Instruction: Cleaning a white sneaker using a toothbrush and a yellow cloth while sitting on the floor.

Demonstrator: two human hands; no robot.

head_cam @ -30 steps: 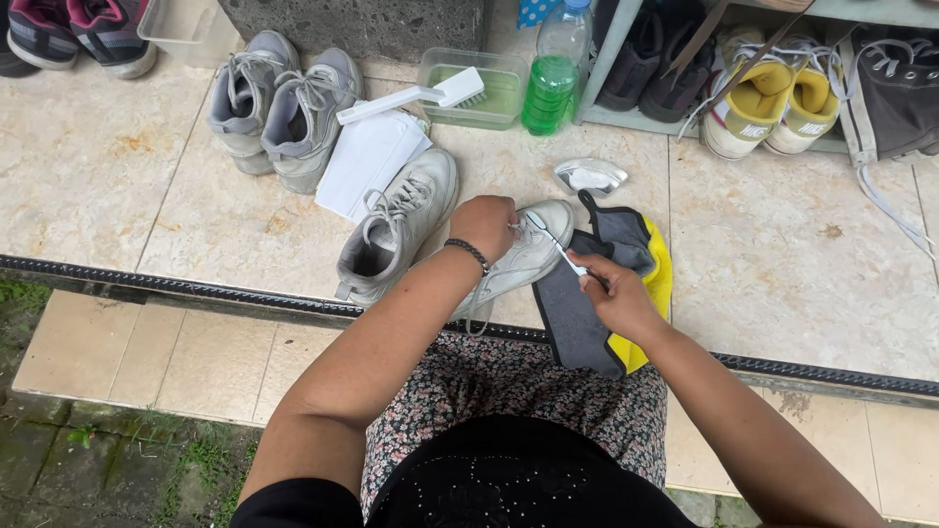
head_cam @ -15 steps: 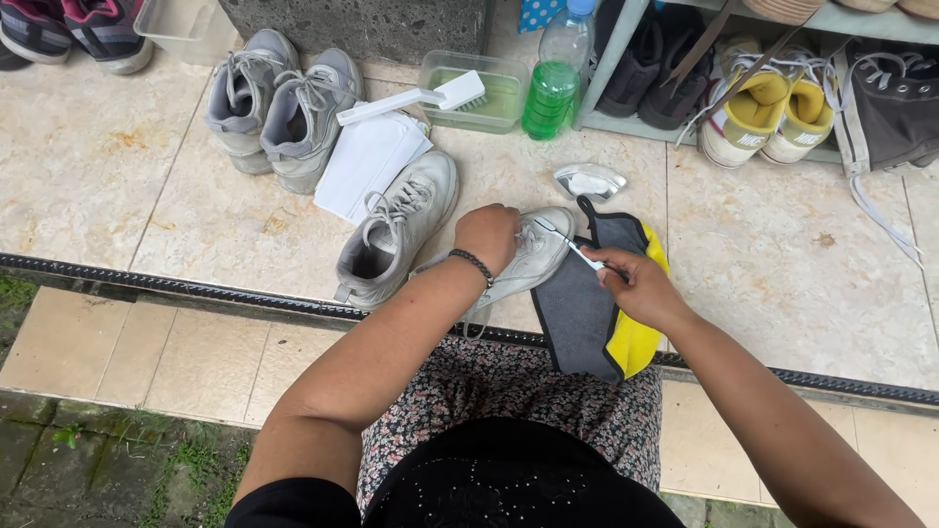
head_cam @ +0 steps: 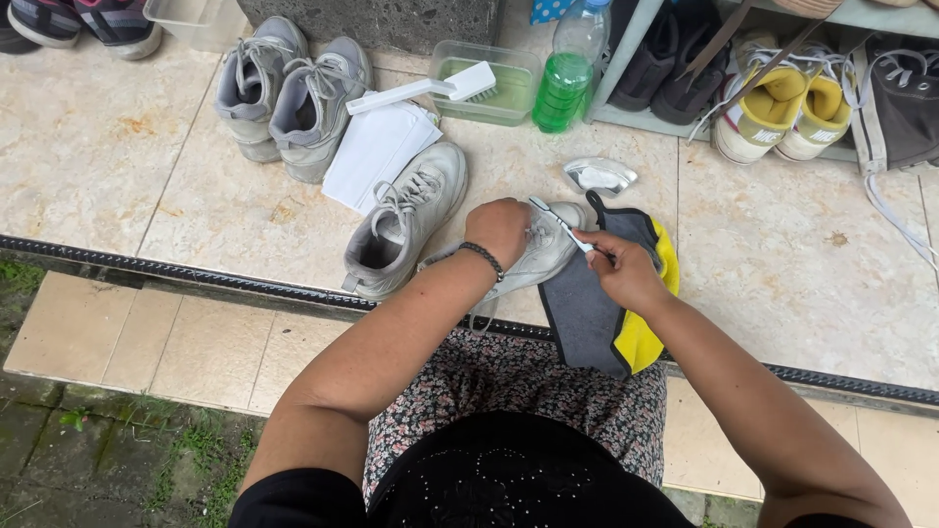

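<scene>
1. The left hand (head_cam: 501, 227) is gripping a white sneaker (head_cam: 544, 250) from above, fingers closed over its upper, holding it tilted just above the tiled floor (head_cam: 117, 147).
2. The right hand (head_cam: 622, 270) is pinching a small toothbrush (head_cam: 559, 223) between fingers and thumb; the brush tip is lying against the top of the white sneaker, just beside the left hand.
3. A dark grey and yellow cloth (head_cam: 611, 323) is lying immediately right of the white sneaker, partly under the right hand and across the person's lap.
4. A second white sneaker (head_cam: 406, 220) is standing on the floor just left of the held one, toe pointing away from the person.
5. A folded white cloth (head_cam: 377, 152) is lying beyond that second sneaker, touching its toe.
6. A long white scrub brush (head_cam: 423, 90) is resting across a clear plastic tub (head_cam: 489, 98), well beyond the held sneaker.
7. A bottle of green liquid (head_cam: 570, 73) is standing just right of the tub.
8. A pair of grey sneakers (head_cam: 290, 93) is standing well to the left and beyond the held sneaker.
9. A small silver dish (head_cam: 599, 176) is lying on the floor just beyond the held sneaker.
</scene>
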